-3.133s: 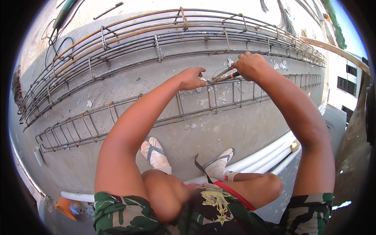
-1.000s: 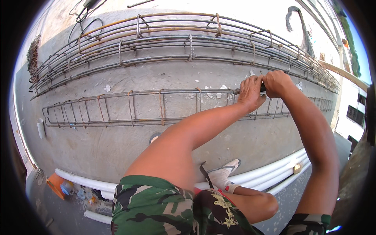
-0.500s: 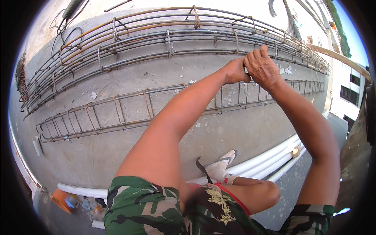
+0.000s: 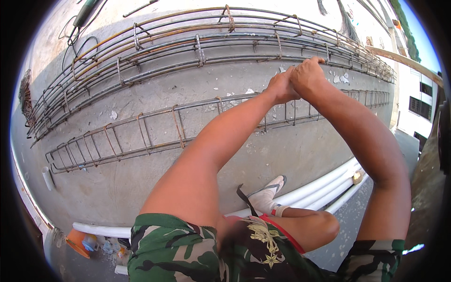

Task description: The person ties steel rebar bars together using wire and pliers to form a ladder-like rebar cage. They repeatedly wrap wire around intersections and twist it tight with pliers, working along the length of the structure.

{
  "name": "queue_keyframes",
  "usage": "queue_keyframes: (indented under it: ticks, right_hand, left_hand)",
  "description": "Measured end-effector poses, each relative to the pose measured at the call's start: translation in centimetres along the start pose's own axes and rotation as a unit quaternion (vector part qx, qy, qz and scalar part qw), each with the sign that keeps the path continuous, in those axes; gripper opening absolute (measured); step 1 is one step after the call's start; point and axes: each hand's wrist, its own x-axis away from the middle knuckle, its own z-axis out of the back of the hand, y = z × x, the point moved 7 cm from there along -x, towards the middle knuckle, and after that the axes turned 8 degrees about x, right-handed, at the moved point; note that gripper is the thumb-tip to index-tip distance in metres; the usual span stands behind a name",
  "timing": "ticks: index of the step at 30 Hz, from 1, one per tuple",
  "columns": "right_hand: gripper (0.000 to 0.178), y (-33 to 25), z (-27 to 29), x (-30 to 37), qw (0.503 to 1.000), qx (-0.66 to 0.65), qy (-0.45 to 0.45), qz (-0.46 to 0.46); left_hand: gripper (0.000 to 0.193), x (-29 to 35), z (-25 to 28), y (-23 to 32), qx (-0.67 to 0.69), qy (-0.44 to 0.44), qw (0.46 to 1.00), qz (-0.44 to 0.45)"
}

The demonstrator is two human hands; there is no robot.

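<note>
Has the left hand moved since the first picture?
Yes, the left hand is now farther right along the nearer cage, close to the right hand.

Since three seconds ago, we are bringing our left hand (image 4: 282, 88) and right hand (image 4: 306, 75) together, hiding the pliers between them, and our left arm (image 4: 202, 150) is now covering the left foot. Since half a second ago, we are turning the right hand, one digit now pointing rightward.
</note>
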Motion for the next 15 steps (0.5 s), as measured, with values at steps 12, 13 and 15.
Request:
queue_keyframes:
  ticks: [12, 13, 15]
  right_hand:
    - [0.031, -2.0, -10.5, 4.0, 0.727, -0.546, -0.406, 0.098]
    - [0.029, -2.9, -11.5, 4.4, 0.707, -0.578, -0.392, 0.111]
    - [0.042, -5.1, -12.9, 5.2, 0.644, -0.664, -0.362, 0.116]
  left_hand:
    - [0.049, 6.8, 6.4, -3.8, -0.108, 0.007, 0.988, 0.11]
    - [0.046, 7.8, 7.4, -5.5, -0.119, -0.004, 0.978, 0.174]
    - [0.048, 10.2, 7.3, -7.9, -0.051, -0.042, 0.974, 0.219]
